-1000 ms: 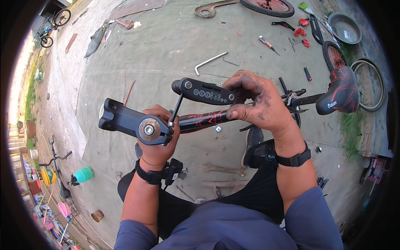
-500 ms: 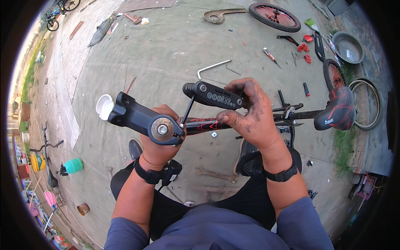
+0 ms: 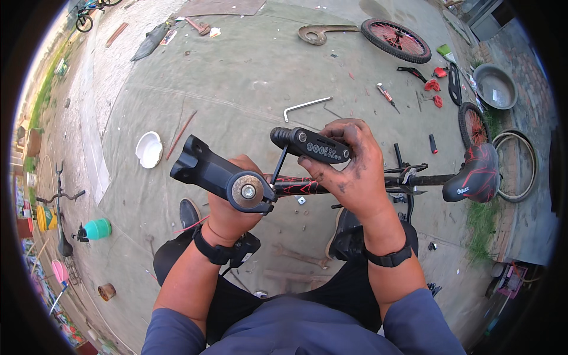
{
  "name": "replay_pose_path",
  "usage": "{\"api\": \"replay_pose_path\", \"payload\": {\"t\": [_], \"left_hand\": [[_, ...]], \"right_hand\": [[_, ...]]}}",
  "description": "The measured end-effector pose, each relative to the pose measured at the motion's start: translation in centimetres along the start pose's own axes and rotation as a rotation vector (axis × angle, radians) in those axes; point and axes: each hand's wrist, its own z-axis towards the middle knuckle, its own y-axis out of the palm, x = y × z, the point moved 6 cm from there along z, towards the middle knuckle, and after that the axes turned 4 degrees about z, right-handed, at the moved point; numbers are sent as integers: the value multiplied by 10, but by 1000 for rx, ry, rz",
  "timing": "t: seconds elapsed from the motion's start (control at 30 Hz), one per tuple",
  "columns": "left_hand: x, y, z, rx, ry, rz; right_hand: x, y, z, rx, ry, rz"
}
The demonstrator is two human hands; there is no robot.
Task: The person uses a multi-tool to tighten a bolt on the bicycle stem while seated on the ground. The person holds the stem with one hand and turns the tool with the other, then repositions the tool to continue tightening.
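A black bicycle stem point(image 3: 204, 171) sits on top of the black-and-red bicycle frame point(image 3: 302, 186), its round top cap and bolt facing up. My left hand point(image 3: 228, 216) is wrapped round the front of the frame just under the stem; the stem hides most of its fingers. A black folding multi-tool point(image 3: 316, 147) is held between the thumb and fingers of my right hand point(image 3: 352, 168), which is smudged dark. From the tool's left end an unfolded hex key point(image 3: 280, 164) slants down to the clamp bolt at the stem's right side. The bike's saddle point(image 3: 471, 173) points right.
On the green-grey ground lie an L-shaped hex key point(image 3: 307, 106), a screwdriver point(image 3: 387, 96), a rusty wrench point(image 3: 302, 256) and a white dish point(image 3: 149, 149). Further off are a red-spoked wheel point(image 3: 396, 40), a grey basin point(image 3: 495, 86) and a green bottle point(image 3: 97, 229).
My right thumb has closed in against the multi-tool's near side. Stem, tool and both hands sit slightly further right, away from the dish; the whole view has also shifted a little.
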Motion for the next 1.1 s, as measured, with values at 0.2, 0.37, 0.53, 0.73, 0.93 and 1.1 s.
{"api": "replay_pose_path", "payload": {"t": [0.2, 0.37, 0.53, 0.73, 0.93, 1.1], "left_hand": [[2, 0, 1, 4, 13, 36], [1, -1, 1, 14, 3, -14], [-1, -1, -1, 12, -9, -5], [-2, 0, -3, 15, -31, -19], [-1, 1, -2, 5, -38, -59], [-3, 1, -4, 13, -44, -65]], "right_hand": [[1, 0, 2, -53, -41, 57], [8, 4, -4, -63, 234, 420], [5, 13, -3, 62, 396, 736], [9, 22, 5, 203, 479, 936], [1, 19, 22, 5, 356, 851], [0, 19, 31, -248, 184, 906]]}}
